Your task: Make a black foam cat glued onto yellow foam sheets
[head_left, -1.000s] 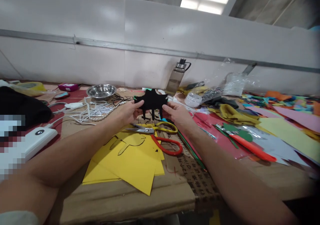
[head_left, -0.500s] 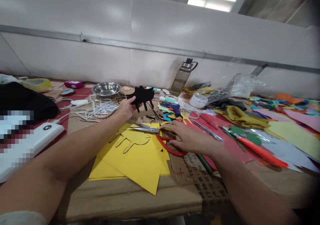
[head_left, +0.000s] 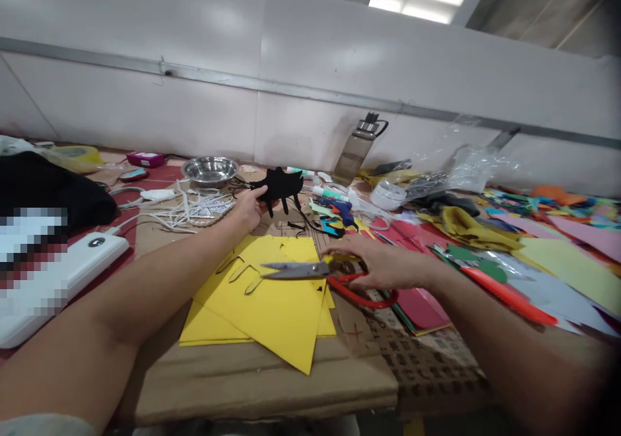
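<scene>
Pinched in my left hand (head_left: 255, 206) is a black animal-shaped cutout (head_left: 280, 185) with several thin legs, held up behind the yellow sheets. My right hand (head_left: 369, 261) holds scissors (head_left: 295, 270) by their red handles, with the blades pointing left over the paper. A small yellow piece shows at the fingers of that hand; its shape is partly hidden. Several yellow sheets (head_left: 272, 313) lie overlapping on the cardboard, and the top one bears a dark outline of legs, partly covered by the blades.
A metal bowl (head_left: 209, 171), white cords (head_left: 194, 208) and a bottle (head_left: 356, 148) stand or lie at the back. On the left is a white power bank (head_left: 72, 281). To the right are a red cutter (head_left: 509, 295), green scraps and coloured paper (head_left: 572, 261).
My right hand has moved right and slightly nearer with the scissors, and the blades have come closer together. The drawn outline is less visible. My left hand still holds the black cutout.
</scene>
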The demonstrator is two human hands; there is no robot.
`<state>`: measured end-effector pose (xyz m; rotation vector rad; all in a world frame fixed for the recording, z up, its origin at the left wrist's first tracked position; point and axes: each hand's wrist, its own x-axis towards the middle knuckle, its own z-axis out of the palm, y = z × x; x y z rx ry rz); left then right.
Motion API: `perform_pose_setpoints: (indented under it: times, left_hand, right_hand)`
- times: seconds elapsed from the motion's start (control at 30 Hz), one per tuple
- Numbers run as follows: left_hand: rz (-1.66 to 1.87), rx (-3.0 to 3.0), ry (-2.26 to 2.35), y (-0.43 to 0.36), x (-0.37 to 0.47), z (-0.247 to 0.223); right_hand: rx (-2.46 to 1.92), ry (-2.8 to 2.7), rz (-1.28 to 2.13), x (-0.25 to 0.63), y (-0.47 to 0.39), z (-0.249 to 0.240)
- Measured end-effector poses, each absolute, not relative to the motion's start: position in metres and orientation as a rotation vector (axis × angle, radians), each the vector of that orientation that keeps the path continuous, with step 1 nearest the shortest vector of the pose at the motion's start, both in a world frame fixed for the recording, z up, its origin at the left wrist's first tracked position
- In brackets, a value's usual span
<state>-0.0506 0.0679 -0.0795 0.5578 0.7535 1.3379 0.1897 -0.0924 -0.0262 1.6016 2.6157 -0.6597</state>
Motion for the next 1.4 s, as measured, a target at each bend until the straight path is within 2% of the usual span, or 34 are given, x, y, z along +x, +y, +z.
perform_pose_setpoints:
  times: [0.1,0.33,0.5,0.63,0.73,0.8,0.87,0.93,1.03,1.17,1.4]
  left_hand:
    - [1.331,0.551,0.748,0.068,-0.05,-0.08]
    - [1.332,0.552,0.736,0.068,-0.05,-0.082]
    - [1.373,0.538,0.743,0.069,-0.05,-0.084]
    - [1.387,0.534,0.746,0.069,-0.052,-0.084]
    - [1.37,0.537,0.748,0.068,-0.052,-0.083]
    - [1.365,0.533,0.749,0.068,-0.051,-0.082]
    - [1.364,0.526,0.747,0.068,-0.05,-0.082]
    - [1.363,0.52,0.745,0.069,-0.05,-0.081]
    - [1.363,0.512,0.741,0.069,-0.05,-0.081]
    - [1.368,0.518,0.739,0.068,-0.051,-0.082]
    - [1.359,0.544,0.754,0.067,-0.05,-0.083]
  right_hand:
    - [1.562,2.629,-0.7,0.185,-0.082,-0.019]
    - [1.744,2.802,-0.122,0.134,-0.021,-0.043]
    - [1.795,2.72,-0.167,0.114,0.007,-0.068]
    - [1.856,2.724,-0.226,0.128,-0.004,-0.047]
    - [1.796,2.725,-0.396,0.159,-0.043,-0.007]
    - [1.551,2.578,-0.935,0.186,-0.075,0.018]
    - [1.472,2.331,-1.241,0.209,-0.1,0.032]
    - [1.705,2.341,-1.119,0.223,-0.108,0.032]
    - [2.116,2.477,-0.661,0.221,-0.088,0.011]
    - [2.19,2.6,-0.166,0.189,-0.037,-0.026]
    - [2.04,2.572,-0.117,0.153,0.013,-0.067]
